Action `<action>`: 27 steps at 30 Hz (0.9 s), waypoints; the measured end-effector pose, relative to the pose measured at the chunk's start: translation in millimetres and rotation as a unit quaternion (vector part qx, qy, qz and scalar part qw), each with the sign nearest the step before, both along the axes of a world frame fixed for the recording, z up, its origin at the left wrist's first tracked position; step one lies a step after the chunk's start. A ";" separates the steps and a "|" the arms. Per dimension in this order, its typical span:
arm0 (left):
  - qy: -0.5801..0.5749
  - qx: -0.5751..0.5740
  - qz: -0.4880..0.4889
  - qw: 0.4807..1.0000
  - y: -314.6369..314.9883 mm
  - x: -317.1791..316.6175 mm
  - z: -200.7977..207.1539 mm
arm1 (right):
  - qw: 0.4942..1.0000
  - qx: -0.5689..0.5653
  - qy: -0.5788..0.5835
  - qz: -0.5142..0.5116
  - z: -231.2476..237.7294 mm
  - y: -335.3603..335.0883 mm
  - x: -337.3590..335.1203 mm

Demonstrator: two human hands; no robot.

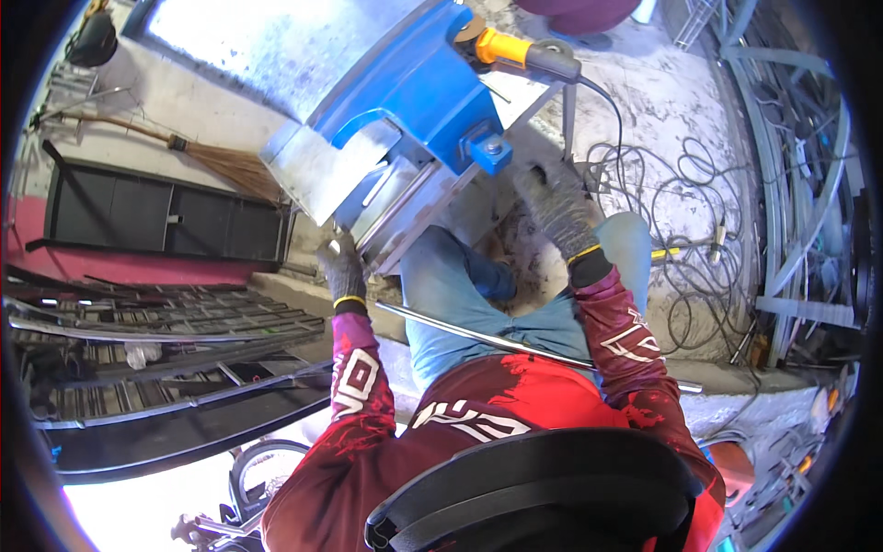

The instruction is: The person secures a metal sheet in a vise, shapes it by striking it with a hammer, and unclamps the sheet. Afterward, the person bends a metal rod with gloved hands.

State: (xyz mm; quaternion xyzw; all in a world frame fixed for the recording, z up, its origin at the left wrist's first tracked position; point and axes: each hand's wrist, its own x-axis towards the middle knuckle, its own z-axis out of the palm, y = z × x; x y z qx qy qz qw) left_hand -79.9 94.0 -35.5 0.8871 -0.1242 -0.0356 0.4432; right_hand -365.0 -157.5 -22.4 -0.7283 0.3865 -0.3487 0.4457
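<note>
Concrete floor point(644, 101) is showing around the work in the head view, with black metal grilles point(184, 354) and a broom point(225, 167) lying to the left and loose cable point(685, 189) coiling to the right. Ahead of the seated person, a blue machine point(405, 101) is standing tilted across the view, a yellow angle grinder point(529, 57) lying on its far side. The gloved left hand point(342, 271) is resting at the machine's near left corner; whether its fingers are clamping anything, I cannot tell. The gloved right hand point(556, 207) is reaching just beside the blue bolted block point(489, 152), its finger state also unclear. A thin metal rod point(460, 327) is lying across the lap. The hands seem to be positioning or adjusting something at the machine, probably calling for steady support on the left. White lettering point(357, 382) is marking the red-and-maroon shirt point(552, 405); no label is reading clearly on the machine
</note>
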 end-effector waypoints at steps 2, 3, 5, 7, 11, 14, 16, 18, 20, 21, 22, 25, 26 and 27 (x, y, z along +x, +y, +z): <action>0.035 0.004 0.023 0.999 3.3 10.2 -15.2 | 0.993 -0.015 -0.116 -0.019 26.5 -0.7 10.1; 0.016 0.032 0.035 0.999 -8.7 -1.7 -12.1 | 0.993 -0.076 -0.084 -0.022 30.1 -8.8 10.4; -0.042 0.026 0.041 0.998 1.6 6.4 -22.1 | 0.988 -0.156 0.007 0.001 64.3 -10.3 20.9; -0.047 0.046 0.020 0.998 -0.3 -1.7 -28.5 | 0.974 -0.178 0.130 0.049 78.7 -22.3 30.9; -0.096 0.069 0.053 0.992 -13.6 -28.4 -13.7 | 0.934 -0.192 0.275 0.123 82.3 -27.1 44.2; -0.331 0.052 -0.036 0.942 -30.7 -68.0 37.3 | 0.936 -0.198 0.259 0.133 79.2 -38.8 45.3; -0.256 -0.054 -0.217 0.940 -38.7 -98.5 50.4 | 0.941 -0.184 0.238 0.155 80.7 -39.8 52.1; -0.076 0.018 -0.363 0.929 -60.3 -123.6 39.7 | 0.948 -0.172 0.228 0.141 78.8 -41.7 49.8; -0.010 0.081 -0.425 0.902 -87.8 -132.5 0.6 | 0.955 -0.162 0.213 0.125 78.1 -43.1 49.5; -0.007 0.093 -0.433 0.897 -102.1 -129.8 -28.9 | 0.956 -0.146 0.220 0.127 78.0 -43.8 52.4; -0.011 0.088 -0.428 0.900 -114.8 -125.6 -61.6 | 0.956 -0.131 0.225 0.133 79.2 -44.1 57.2; 0.076 0.100 -0.379 0.917 -139.0 -120.6 -112.3 | 0.965 -0.126 0.192 0.128 92.1 -52.9 51.0; 0.119 0.070 -0.434 0.890 -145.1 -116.6 -111.4 | 0.972 -0.100 0.162 0.136 100.5 -56.9 47.1; 0.161 0.037 -0.481 0.861 -146.4 -111.9 -113.1 | 0.982 0.016 0.125 0.138 115.2 -55.5 49.0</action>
